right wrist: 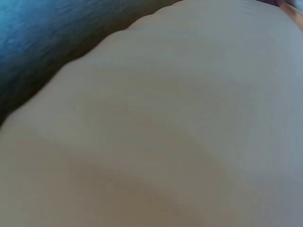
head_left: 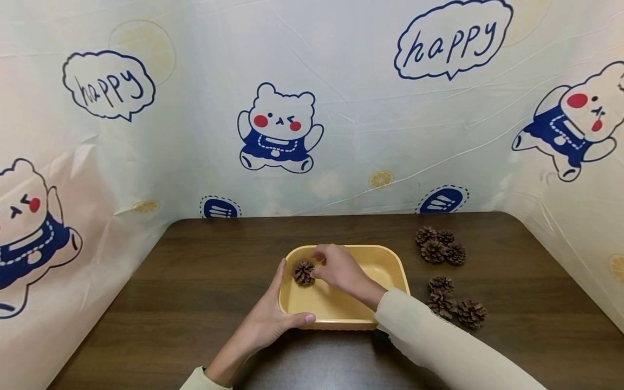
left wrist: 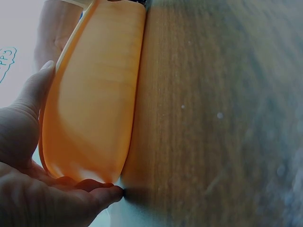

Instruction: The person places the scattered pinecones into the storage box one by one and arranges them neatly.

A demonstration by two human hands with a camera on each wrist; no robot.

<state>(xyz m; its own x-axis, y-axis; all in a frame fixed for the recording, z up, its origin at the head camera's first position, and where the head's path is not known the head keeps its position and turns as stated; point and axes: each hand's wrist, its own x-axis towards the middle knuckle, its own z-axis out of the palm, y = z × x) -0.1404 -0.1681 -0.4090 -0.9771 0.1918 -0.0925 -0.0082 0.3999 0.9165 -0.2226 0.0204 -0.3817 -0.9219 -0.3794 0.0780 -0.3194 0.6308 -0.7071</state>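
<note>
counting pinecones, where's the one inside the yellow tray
In the head view, the pinecone is in the left end of the tray, by the right hand.

The person wears long sleeves of plain cream cloth. The right sleeve (head_left: pixel 434 338) shows at length, loose and softly creased, with a slightly wavy lower outline and a straight-edged cuff (head_left: pixel 386 309) ending near the wrist. Of the left sleeve (head_left: pixel 205 380) just the end appears, in the same pale shade. Both the left hand (head_left: pixel 273 314) and the right hand (head_left: pixel 338 269) are bare, slim-fingered, the left thumbnail (head_left: pixel 310 318) visible (the right wrist view is mostly blurred beige, too soft to show any weave).
</note>
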